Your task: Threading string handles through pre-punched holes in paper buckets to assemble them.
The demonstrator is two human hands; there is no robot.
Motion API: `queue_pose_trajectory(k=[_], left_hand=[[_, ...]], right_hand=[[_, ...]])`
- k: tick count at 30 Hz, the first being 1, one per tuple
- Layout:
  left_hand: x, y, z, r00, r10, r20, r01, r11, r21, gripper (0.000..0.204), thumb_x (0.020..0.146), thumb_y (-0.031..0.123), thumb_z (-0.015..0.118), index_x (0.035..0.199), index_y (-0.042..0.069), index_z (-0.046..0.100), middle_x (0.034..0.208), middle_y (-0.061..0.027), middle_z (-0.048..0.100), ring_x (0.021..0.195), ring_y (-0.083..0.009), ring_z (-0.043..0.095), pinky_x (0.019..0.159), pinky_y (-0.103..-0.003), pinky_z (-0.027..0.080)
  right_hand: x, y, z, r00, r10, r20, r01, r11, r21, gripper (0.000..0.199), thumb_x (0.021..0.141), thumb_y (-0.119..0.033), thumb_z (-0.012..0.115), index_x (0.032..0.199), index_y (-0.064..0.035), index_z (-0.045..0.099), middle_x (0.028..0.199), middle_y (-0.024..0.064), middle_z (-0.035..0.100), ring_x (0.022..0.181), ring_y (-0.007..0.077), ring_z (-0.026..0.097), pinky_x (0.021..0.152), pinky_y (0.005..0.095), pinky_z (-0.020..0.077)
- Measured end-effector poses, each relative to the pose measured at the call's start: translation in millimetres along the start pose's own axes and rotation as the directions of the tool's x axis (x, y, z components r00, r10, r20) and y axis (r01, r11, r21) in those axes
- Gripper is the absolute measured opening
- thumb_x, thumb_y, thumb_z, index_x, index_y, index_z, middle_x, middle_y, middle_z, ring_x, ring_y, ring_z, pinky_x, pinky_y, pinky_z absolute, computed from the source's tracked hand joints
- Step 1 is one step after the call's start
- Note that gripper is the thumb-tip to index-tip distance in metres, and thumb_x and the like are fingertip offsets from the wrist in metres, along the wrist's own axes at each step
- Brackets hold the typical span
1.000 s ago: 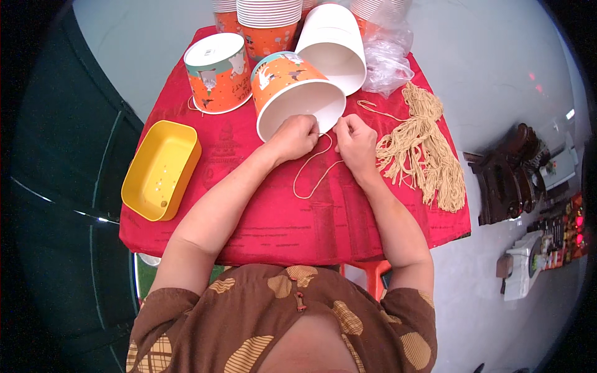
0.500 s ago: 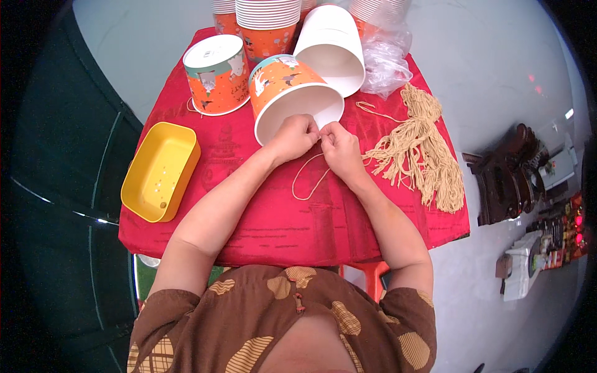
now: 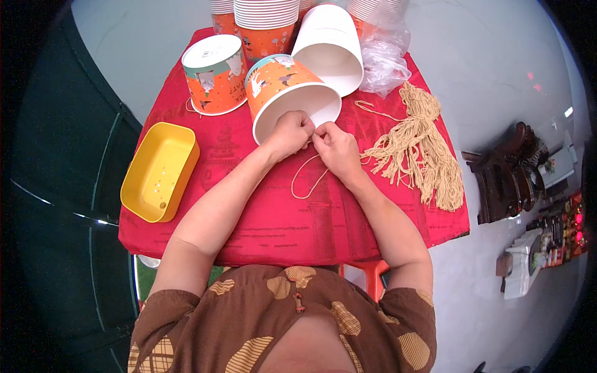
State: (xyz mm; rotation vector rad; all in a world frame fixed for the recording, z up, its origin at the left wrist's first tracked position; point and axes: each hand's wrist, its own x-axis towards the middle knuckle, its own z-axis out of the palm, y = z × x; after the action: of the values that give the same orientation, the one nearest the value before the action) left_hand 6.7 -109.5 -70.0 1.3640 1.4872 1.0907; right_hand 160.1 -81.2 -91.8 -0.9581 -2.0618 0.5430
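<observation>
Closer now, left hand [image 3: 291, 132] and right hand [image 3: 334, 148] pinch the cord [image 3: 309, 180] at the tipped bucket's [image 3: 289, 93] rim.

Pale grey floor [image 3: 485, 74], red-draped table [image 3: 280, 224], dark carved wooden furniture [image 3: 507, 180] at right.

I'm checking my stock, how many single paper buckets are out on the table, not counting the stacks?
3: one on its side at the hands, one upside down left of it, one white-looking on its side behind. Others may be hidden.
</observation>
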Motion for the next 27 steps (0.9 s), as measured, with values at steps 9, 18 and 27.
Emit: queue_pose_trajectory(k=[9, 18, 27], left_hand=[[2.5, 0.1, -0.2, 1.0, 0.002, 0.024, -0.003, 1.0, 0.026, 0.02, 0.094, 0.012, 0.052, 0.085, -0.004, 0.062, 0.071, -0.0067, 0.06, 0.06, -0.0128, 0.053, 0.053, -0.028, 0.044], [4.0, -3.0, -8.8, 0.994, 0.098, 0.054, -0.111, 0.936, 0.333, 0.01, 0.083, 0.008, 0.06, 0.084, -0.001, 0.065, 0.077, -0.0099, 0.065, 0.07, -0.0175, 0.058, 0.065, -0.033, 0.048], [-0.9, 2.7, -4.9, 0.99, 0.138, 0.038, -0.14, 0.875, 0.464, 0.009, 0.077, 0.006, 0.062, 0.076, -0.003, 0.063, 0.076, -0.018, 0.066, 0.072, -0.0263, 0.064, 0.068, -0.039, 0.049]], right_hand=[[-0.3, 4.8, 5.9, 0.997, -0.026, -0.079, 0.029, 0.999, 0.042, 0.011, 0.085, -0.011, 0.064, 0.083, -0.0004, 0.065, 0.059, 0.014, 0.059, 0.051, 0.0197, 0.058, 0.05, 0.0351, 0.0442], [1.9, 8.5, 4.4, 0.999, 0.042, -0.034, -0.04, 0.997, 0.07, 0.012, 0.085, -0.01, 0.062, 0.083, 0.0016, 0.065, 0.06, 0.0101, 0.059, 0.053, 0.0141, 0.056, 0.051, 0.0323, 0.0432], [0.6, 1.4, 3.3, 0.998, 0.019, -0.065, -0.019, 1.0, -0.011, 0.008, 0.084, -0.009, 0.064, 0.084, -0.0009, 0.062, 0.06, 0.0133, 0.059, 0.053, 0.0228, 0.06, 0.052, 0.0369, 0.0457]])
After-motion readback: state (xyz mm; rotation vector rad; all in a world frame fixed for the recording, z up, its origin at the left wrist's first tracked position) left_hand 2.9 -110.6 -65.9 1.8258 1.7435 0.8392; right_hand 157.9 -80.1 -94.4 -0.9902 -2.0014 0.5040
